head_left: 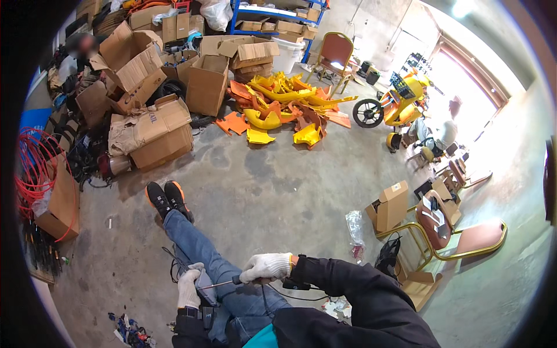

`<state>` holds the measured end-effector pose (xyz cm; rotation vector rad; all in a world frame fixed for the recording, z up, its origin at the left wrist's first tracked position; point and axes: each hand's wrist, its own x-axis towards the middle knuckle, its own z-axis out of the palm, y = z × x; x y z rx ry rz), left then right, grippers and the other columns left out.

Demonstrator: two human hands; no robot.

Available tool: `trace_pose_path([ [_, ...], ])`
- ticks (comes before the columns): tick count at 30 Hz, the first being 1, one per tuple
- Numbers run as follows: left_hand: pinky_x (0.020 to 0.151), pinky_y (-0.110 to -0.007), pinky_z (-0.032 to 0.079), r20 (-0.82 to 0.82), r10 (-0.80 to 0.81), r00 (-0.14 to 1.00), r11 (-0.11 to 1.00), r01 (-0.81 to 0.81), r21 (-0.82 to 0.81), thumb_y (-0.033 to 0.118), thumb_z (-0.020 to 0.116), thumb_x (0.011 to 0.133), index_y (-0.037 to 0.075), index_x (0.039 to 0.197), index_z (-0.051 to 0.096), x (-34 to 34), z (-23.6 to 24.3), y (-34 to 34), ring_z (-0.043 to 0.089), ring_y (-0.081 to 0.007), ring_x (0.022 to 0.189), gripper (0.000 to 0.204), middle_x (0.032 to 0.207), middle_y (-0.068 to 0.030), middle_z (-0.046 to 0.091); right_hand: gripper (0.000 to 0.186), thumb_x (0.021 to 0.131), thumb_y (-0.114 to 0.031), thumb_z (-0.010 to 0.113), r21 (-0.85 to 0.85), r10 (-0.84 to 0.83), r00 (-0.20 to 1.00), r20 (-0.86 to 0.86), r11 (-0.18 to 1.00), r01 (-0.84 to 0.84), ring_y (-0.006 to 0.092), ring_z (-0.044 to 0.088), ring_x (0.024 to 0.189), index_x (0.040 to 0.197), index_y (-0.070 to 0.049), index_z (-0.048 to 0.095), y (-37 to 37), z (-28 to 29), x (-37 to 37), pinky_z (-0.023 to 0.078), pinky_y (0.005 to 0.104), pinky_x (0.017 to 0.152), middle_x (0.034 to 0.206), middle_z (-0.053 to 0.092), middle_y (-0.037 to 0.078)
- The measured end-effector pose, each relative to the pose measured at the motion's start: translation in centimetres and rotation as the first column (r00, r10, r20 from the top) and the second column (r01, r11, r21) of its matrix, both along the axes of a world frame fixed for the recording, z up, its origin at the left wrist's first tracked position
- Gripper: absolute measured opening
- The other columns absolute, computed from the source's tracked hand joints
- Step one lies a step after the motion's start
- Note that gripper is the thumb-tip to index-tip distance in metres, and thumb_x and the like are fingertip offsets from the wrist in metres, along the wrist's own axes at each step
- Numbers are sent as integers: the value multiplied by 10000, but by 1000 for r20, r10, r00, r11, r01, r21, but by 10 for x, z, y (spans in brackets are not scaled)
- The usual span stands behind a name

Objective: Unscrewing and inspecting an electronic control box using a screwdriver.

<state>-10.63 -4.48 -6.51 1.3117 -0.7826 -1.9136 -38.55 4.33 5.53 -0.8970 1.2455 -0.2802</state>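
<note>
My gloved right hand [267, 268] is wrapped round the dark handle of a screwdriver [220, 284]. Its metal shaft points left, and the tip meets a grey part [207, 292] resting on my thigh. I cannot make out exactly what this part is. Holding it from the left side is my gloved left hand [189, 288], fingers bent round its edge. A thin black cable [173, 261] loops out beyond the left hand. Another dark cable [301, 298] runs under my right wrist.
Yellow and orange plastic panels [278, 110] lie heaped ahead, beside cardboard boxes [156, 130]. A yellow scooter [400, 104] and a seated person [444, 133] are at the far right. Nearer right stands a chair [481, 238] with papers. Small scraps [132, 332] lie at lower left.
</note>
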Motion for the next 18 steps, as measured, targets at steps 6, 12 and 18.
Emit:
trace_pose_path([
  [6,953,-332,517,-15,-22,1000,1000,21,-4,74,577,845,-14,1098,743,3,-1,2,655,-215,1015,316,1054,-64,706,372,954,-398,693,-38,57,997,-52,998,-59,93,464,553,776,-71,684,0,10,0,337,311,506,674,567,-25],
  [12,937,-326,520,-22,-10,1000,1000,10,-12,66,572,852,-9,1095,747,-7,-6,-4,653,-203,996,309,1040,-60,711,392,969,-411,678,-82,58,993,-102,994,-67,100,503,571,823,-49,716,1,9,-8,370,311,525,689,606,-14],
  [18,979,-346,513,2,-32,999,999,32,-38,84,581,844,-35,1097,742,-6,2,-9,649,-224,1029,323,1061,-61,696,410,969,-417,674,-143,94,983,-157,983,-117,109,542,601,911,-22,766,-5,14,-9,406,331,557,734,661,5],
])
